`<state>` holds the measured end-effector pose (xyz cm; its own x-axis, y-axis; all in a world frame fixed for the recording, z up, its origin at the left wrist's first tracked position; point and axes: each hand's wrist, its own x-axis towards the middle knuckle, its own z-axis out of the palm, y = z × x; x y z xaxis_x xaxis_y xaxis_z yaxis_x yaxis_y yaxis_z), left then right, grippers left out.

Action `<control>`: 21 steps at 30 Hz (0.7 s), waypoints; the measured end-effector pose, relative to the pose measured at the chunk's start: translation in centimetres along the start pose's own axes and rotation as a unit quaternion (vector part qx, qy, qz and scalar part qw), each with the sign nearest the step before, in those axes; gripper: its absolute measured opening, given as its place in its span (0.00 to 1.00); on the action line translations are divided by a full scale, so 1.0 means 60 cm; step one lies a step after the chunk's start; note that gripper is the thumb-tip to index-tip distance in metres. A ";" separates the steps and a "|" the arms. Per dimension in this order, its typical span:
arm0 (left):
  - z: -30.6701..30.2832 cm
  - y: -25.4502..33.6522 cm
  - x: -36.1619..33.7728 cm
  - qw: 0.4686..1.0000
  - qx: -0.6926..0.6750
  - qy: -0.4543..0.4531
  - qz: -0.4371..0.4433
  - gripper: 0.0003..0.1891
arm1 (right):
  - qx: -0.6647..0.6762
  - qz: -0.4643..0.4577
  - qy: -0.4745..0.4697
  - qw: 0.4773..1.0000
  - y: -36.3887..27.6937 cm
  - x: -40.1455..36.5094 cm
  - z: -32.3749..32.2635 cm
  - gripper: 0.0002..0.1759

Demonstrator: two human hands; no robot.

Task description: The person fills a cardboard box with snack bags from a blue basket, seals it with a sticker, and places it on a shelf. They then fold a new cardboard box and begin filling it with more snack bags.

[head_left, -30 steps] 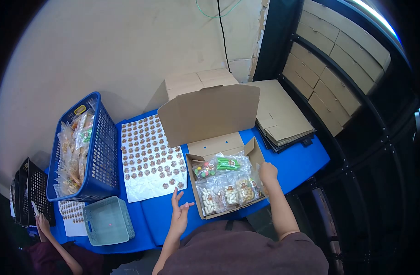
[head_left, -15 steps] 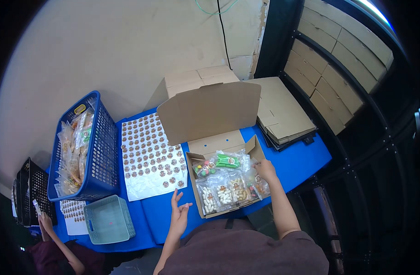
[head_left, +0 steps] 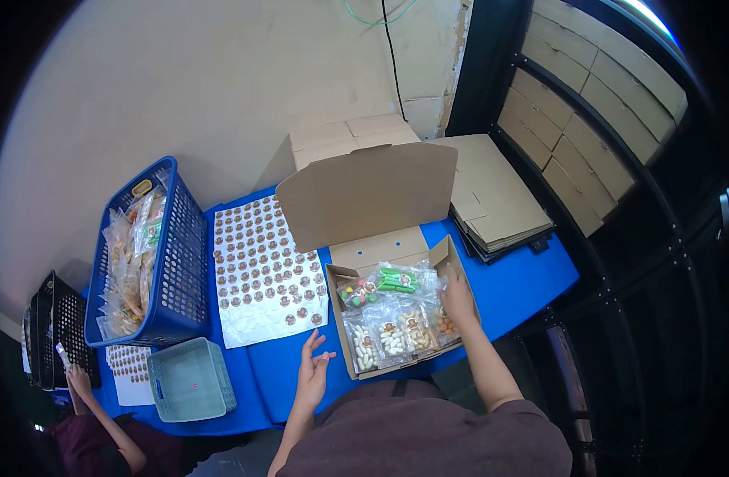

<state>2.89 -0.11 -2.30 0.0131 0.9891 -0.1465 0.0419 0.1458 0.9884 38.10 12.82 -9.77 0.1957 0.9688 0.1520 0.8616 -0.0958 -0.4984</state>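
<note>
An open cardboard box (head_left: 364, 253) with its lid raised stands on the blue table. Inside lie several clear bags: one of green sticks (head_left: 397, 280), one of colourful balls (head_left: 359, 292), others with white pieces (head_left: 392, 339) and brown nuts (head_left: 445, 324). My right hand (head_left: 457, 300) reaches into the box's right side, over the bags; its fingertips are partly hidden, and I cannot make out whether it holds anything. My left hand (head_left: 312, 367) hovers left of the box's front corner, fingers apart, holding nothing.
A sticker sheet (head_left: 261, 318) lies left of the box. Further left are a blue basket (head_left: 185, 270) full of bags, a teal tray (head_left: 191, 381) and a black basket (head_left: 70, 326). Flat cardboard (head_left: 507, 191) is stacked behind right. A co-worker's hand (head_left: 79, 381) holds a small packet.
My right hand has moved slightly up and deeper along the box's right side, and the nut bag beneath it now lies more in view. My left hand has barely moved.
</note>
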 end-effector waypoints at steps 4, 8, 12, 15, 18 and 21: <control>-0.004 -0.009 0.000 1.000 0.002 0.011 -0.003 0.26 | -0.131 -0.132 0.125 0.975 -0.049 -0.042 -0.007 0.26; 0.005 -0.007 0.007 1.000 -0.002 0.014 -0.010 0.24 | 0.084 0.047 -0.132 0.987 -0.046 -0.090 0.032 0.19; 0.029 -0.024 0.036 0.996 0.061 -0.070 0.002 0.20 | -0.191 -0.041 -0.089 0.977 -0.060 -0.125 0.040 0.22; 0.067 -0.044 0.053 0.983 0.100 -0.140 -0.069 0.20 | -0.206 -0.005 -0.165 0.965 -0.062 -0.128 0.061 0.26; 0.109 -0.148 0.089 0.962 0.219 -0.154 0.053 0.22 | -0.067 0.027 -0.146 0.987 -0.080 -0.122 0.027 0.26; 0.137 -0.171 0.099 0.938 0.277 -0.186 0.090 0.24 | 0.073 0.101 -0.164 0.978 -0.052 -0.122 0.036 0.26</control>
<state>10.77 4.12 -13.62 0.4132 0.9067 -0.0842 0.5178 -0.1579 0.8408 32.96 6.55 -11.16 0.1744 0.9568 -0.2328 0.7395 -0.2834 -0.6106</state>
